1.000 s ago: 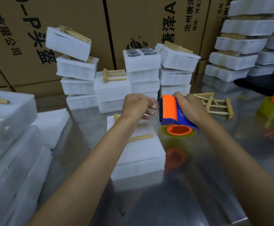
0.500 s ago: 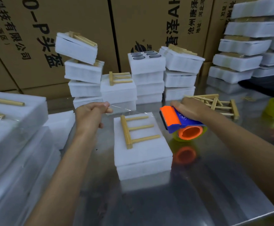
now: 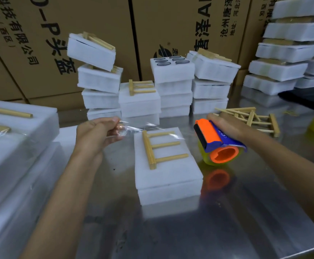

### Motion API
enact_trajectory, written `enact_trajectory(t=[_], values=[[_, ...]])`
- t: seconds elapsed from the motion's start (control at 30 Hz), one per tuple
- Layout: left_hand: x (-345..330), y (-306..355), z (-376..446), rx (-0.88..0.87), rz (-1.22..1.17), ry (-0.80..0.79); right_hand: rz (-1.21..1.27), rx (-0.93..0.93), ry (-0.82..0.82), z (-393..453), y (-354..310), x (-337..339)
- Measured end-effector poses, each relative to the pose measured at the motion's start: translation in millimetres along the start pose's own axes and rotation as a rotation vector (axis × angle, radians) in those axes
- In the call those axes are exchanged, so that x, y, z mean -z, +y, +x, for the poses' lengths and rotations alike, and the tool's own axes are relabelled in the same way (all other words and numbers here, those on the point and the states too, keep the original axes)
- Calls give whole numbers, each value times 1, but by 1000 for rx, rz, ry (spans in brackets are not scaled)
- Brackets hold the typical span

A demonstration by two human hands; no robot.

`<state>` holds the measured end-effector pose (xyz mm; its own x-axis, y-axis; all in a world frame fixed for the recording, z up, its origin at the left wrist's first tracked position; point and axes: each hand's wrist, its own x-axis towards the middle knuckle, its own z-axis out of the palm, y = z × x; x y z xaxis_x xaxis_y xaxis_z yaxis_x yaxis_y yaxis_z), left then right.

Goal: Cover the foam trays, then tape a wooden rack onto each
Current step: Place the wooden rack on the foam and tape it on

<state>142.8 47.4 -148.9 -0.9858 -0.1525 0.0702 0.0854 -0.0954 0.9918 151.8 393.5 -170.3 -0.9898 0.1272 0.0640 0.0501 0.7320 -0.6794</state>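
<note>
Two bare hands work over a shiny metal bench (image 3: 227,221). Left of centre in the frame, the left hand (image 3: 94,136) has its grip closed, pinching the free end of a clear tape strip (image 3: 143,128) between thumb and fingers. The strip runs rightward across the far edge of the covered foam tray (image 3: 168,174) at centre frame, toward the tape dispenser (image 3: 216,143), orange and blue. The right hand (image 3: 227,126) has its grip wrapped over the dispenser's top, right of centre; the roll sits just beside the tray. A wooden rack (image 3: 158,146) lies flat on the tray's top, its long bar on the left, three prongs pointing right. Loose racks (image 3: 253,118) pile behind the right hand. Stacks of foam trays (image 3: 173,86) stand along the upper middle of the frame before cardboard cartons (image 3: 171,21).
</note>
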Motion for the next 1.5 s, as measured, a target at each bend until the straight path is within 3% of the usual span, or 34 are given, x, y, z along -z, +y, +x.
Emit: enact_trajectory(t=[0.27,0.5,0.87,0.97,1.1,1.3,1.4,1.5], values=[[40,2,8,-10,2,102,-367,10,-67,3,-2,24],[53,-48,3,200,18,60,-369,-66,-83,5,5,21],[50,-72,-6,338,60,-19,-391,-40,-40,11,16,20],[42,-82,-12,358,163,5,-402,-34,-38,13,16,19],[23,-91,-19,232,363,33,-405,-33,-38,12,16,19],[0,-100,-34,-140,681,-211,-375,-47,-32,14,17,18],[3,-106,-31,-99,1076,-291,-379,-47,-42,15,17,17],[9,-114,-27,-93,1235,-404,-390,-33,-63,17,18,16]])
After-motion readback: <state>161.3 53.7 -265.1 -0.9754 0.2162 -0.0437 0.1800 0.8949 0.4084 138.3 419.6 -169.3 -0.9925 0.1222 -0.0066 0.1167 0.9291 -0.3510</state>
